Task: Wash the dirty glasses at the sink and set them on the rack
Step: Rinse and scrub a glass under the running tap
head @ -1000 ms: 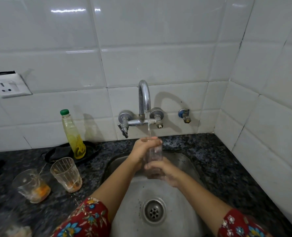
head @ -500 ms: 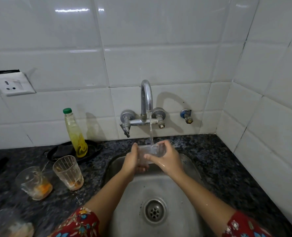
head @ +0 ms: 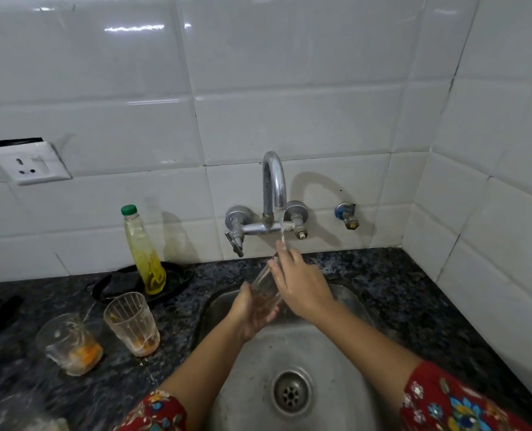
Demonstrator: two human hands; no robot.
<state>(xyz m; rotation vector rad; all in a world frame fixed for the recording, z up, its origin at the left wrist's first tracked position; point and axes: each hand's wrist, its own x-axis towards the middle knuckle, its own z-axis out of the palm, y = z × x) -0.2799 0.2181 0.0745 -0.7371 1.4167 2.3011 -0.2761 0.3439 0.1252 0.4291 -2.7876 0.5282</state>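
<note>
The glass (head: 263, 286) lies tilted over the sink (head: 320, 368), base at 7 o'clock gripped by the left hand (head: 252, 312), mouth at 1 o'clock under the tap (head: 274, 188). The right hand (head: 303, 286) covers its mouth end; whether it grips cannot be told.

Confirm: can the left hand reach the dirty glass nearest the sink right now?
Probably not yet: the left hand grips the wet glass under the tap. The counter between sink and that dirty glass looks free, so reach seems fine once it lets go.

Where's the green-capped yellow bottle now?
Head view: the green-capped bottle stands left of the steel tap, on a black tray behind two dirty glasses.
</note>
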